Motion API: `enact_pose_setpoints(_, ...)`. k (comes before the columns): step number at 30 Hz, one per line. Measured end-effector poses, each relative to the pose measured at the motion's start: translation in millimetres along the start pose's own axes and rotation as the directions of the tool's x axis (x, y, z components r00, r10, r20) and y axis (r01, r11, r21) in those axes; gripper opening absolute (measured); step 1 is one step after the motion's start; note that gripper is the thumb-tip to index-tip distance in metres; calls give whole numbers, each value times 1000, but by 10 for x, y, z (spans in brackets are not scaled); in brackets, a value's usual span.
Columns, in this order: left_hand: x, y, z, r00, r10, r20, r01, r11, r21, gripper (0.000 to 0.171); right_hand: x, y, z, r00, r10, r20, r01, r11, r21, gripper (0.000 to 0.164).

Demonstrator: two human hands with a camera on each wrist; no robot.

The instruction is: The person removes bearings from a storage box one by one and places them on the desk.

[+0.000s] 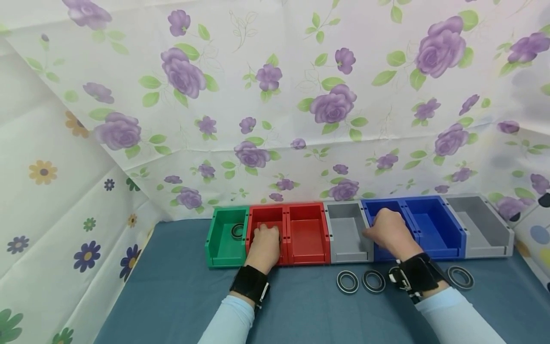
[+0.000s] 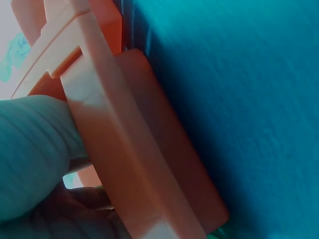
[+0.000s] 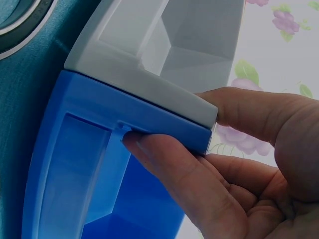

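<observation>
My left hand (image 1: pixel 264 246) reaches into the left red bin (image 1: pixel 254 213). In the left wrist view its thumb (image 2: pixel 35 144) lies behind the red front wall (image 2: pixel 119 134); the fingertips are mostly hidden, so what they hold does not show. My right hand (image 1: pixel 391 231) is at the seam between a grey bin (image 1: pixel 349 255) and a blue bin (image 1: pixel 434 229) row. Seen from the right wrist, the thumb is on the grey wall (image 3: pixel 174 94) and the index finger on the blue wall (image 3: pixel 164 122), pinching the two walls together.
One bearing (image 1: pixel 237 231) lies in the green bin (image 1: pixel 227 262). Bearings (image 1: pixel 347 292) (image 1: pixel 373 290) lie on the blue-grey tablecloth before the bins, another partly behind my right wrist, and one bearing (image 1: pixel 460 287) farther right. A second red bin (image 1: pixel 307 229) and an end grey bin (image 1: pixel 477 220) complete the row.
</observation>
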State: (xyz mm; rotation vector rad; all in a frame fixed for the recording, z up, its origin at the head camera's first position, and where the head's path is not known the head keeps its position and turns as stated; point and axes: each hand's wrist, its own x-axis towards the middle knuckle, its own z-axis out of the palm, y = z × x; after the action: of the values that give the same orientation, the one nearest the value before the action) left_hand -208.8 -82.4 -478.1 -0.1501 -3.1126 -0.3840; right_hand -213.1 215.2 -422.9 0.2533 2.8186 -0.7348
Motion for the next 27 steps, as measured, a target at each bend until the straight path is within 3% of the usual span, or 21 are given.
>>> enact_pose_setpoints(10,-11,-19,66,995,-4,-96,3,1000,-8,20,12,8,15,1000,1,-3,-1,1000,2,40)
enact_pose_setpoints(13,-30,-14,55,988,4,-155,-3,1000,7,24,15,11,17,1000,2,-7,-2,1000,1,40)
enact_pose_setpoints(22,-95,8,-149,924,4,-383,-26,998,-51,43,13,-11,5,1000,7,-8,-8,1000,-14,40)
enact_pose_setpoints(27,-187,33,-256,892,10,-453,-77,988,-131,54,0,-11,15,1000,9,4,-9,1000,-18,39)
